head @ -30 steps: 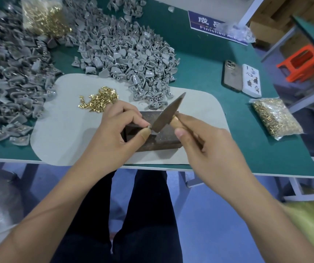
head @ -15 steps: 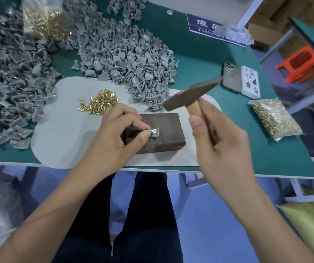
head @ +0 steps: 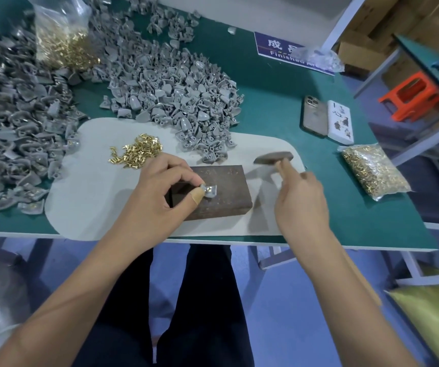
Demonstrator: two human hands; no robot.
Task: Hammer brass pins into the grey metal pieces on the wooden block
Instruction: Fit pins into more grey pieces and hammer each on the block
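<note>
A dark wooden block (head: pixel 226 186) lies on a pale mat (head: pixel 85 186) near the table's front edge. My left hand (head: pixel 160 192) pinches a small grey metal piece (head: pixel 211 191) on the block between thumb and forefinger; a brass pin shows in the piece. My right hand (head: pixel 301 202) grips the wooden handle of a hammer (head: pixel 274 158), whose dark head hangs to the right of the block, low over the mat. A loose heap of brass pins (head: pixel 136 152) lies on the mat behind my left hand.
Big piles of grey metal pieces (head: pixel 176 91) cover the left and back of the green table (head: pixel 279 102). Bags of brass pins sit at back left (head: pixel 62 35) and right (head: pixel 374 170). A phone (head: pixel 315 115) and a white box (head: pixel 340 121) lie at the right.
The hammer struck the piece on the block, rose, and has now swung down to the right of the block. My left hand kept its pinch on the grey piece.
</note>
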